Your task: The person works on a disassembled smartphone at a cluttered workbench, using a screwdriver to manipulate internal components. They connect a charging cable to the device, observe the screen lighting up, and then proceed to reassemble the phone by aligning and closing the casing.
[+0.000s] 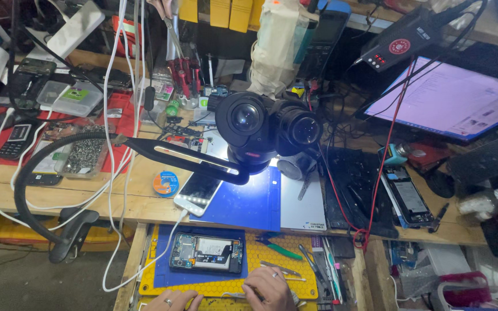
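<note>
Far left of frame: a black gooseneck lamp arm (36,190) loops over the wooden bench (139,201), white cables trailing across it. A tray of small metal screws (85,154) sits on a red mat in the left middle.

Bottom left of centre: the left hand (174,300), ring on one finger, lies flat on the yellow honeycomb mat (272,253), fingers extended and holding nothing I can see.

Just above it, the opened phone (207,253), back off, circuit board and battery exposed, rests on a dark blue pad. Its long axis runs left to right across the frame. It lies straight up-frame from the left hand, up and to the left of the right; the left hand is slightly nearer.

Bottom centre: the right hand (271,288) is curled, fingers pinching thin metal tweezers (243,295) that lie nearly level, pointing left.

Centre: black glossy microscope head (266,129) over a blue mat. Green-handled pliers (280,249) right of the phone. Upper right: lit monitor (451,98).
</note>
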`<move>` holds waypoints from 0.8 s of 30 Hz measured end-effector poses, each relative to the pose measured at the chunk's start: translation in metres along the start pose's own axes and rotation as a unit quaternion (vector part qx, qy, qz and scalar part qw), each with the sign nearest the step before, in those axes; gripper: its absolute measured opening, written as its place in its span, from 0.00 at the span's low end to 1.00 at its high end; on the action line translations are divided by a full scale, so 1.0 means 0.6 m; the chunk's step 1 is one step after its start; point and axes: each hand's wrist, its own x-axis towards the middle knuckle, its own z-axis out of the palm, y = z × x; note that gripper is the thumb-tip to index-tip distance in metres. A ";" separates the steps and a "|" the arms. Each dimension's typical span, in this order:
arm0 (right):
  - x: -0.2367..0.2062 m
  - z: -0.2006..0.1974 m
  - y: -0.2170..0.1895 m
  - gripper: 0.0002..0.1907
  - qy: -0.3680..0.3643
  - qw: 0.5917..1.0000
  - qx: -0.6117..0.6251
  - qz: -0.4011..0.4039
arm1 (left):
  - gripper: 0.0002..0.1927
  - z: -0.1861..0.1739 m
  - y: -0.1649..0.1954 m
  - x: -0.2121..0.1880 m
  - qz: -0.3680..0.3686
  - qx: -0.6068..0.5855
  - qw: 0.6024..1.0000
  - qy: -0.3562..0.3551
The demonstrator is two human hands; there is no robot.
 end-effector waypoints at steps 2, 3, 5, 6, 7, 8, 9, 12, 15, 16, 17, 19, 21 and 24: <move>0.001 0.000 -0.002 0.05 0.001 1.000 0.002 0.002 | 0.08 0.005 -0.003 -0.004 0.003 -0.003 1.000 0.006; 0.002 -0.001 -0.003 0.05 0.001 1.000 0.003 0.003 | 0.09 0.007 -0.005 -0.005 0.003 0.000 1.000 0.005; 0.003 -0.001 -0.006 0.05 0.003 1.000 0.003 0.005 | 0.09 0.008 -0.006 -0.004 0.003 0.004 1.000 0.005; 0.004 -0.002 -0.007 0.05 0.003 1.000 0.003 0.006 | 0.09 0.007 -0.005 -0.003 0.011 0.000 1.000 0.013; 0.005 -0.002 -0.008 0.05 0.003 1.000 0.002 0.006 | 0.09 0.005 -0.004 0.000 0.020 -0.005 1.000 0.021; 0.005 -0.002 -0.010 0.05 0.003 1.000 0.002 0.006 | 0.09 0.002 -0.003 0.003 0.028 -0.009 0.999 0.028; 0.005 -0.002 -0.011 0.05 0.002 1.000 0.001 0.006 | 0.09 -0.002 0.001 0.007 0.025 -0.006 0.999 0.024; 0.005 -0.003 -0.013 0.05 0.013 1.000 -0.007 -0.009 | 0.09 -0.022 0.015 0.020 0.029 -0.004 0.999 0.018; 0.006 -0.004 -0.011 0.05 0.007 1.000 -0.011 -0.009 | 0.09 -0.040 0.030 0.040 0.057 -0.008 0.998 0.024; 0.006 -0.004 -0.010 0.05 0.004 1.000 -0.011 -0.013 | 0.09 -0.044 0.034 0.046 0.060 -0.001 0.998 0.027; 0.006 -0.005 -0.008 0.05 -0.001 1.000 -0.012 -0.016 | 0.09 -0.049 0.040 0.051 0.063 0.007 0.998 0.029; 0.005 -0.005 -0.006 0.05 -0.016 1.000 -0.012 -0.011 | 0.09 -0.060 0.048 0.059 0.072 0.006 0.997 0.022; 0.004 -0.004 -0.003 0.05 -0.030 0.999 -0.018 0.005 | 0.09 -0.067 0.053 0.066 0.086 -0.001 0.996 0.020; 0.002 0.000 0.005 0.06 -0.036 0.999 -0.037 0.002 | 0.09 -0.074 0.056 0.071 0.099 -0.011 0.995 0.014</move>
